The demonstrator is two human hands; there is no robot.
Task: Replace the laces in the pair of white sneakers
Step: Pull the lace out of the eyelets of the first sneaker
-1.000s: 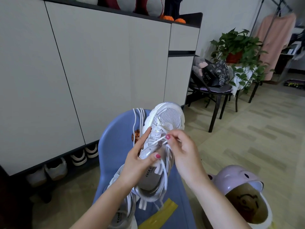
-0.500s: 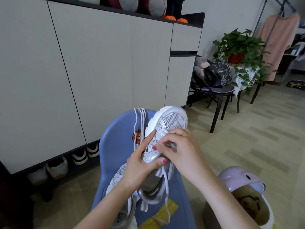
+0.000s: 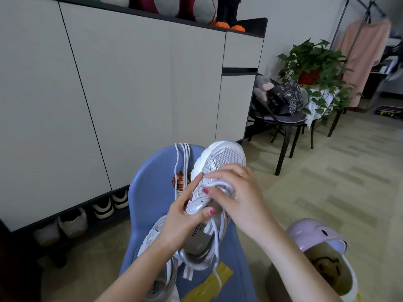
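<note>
Head view: left hand (image 3: 178, 216) grips the sneaker (image 3: 209, 192), right hand (image 3: 237, 197) at three o'clock pinching its lace (image 3: 222, 186).

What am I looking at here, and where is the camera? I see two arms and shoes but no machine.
There is no machine: a person wears one wide-angle camera on the head, looking down at their own hands. The left hand holds a white sneaker by its side; the right hand works the white lace at the eyelets, its grip pinching it. The second sneaker lies below on a blue plastic chair, with spare laces draped over the chair's back. A pink lidded bin stands on the floor to the right.
</note>
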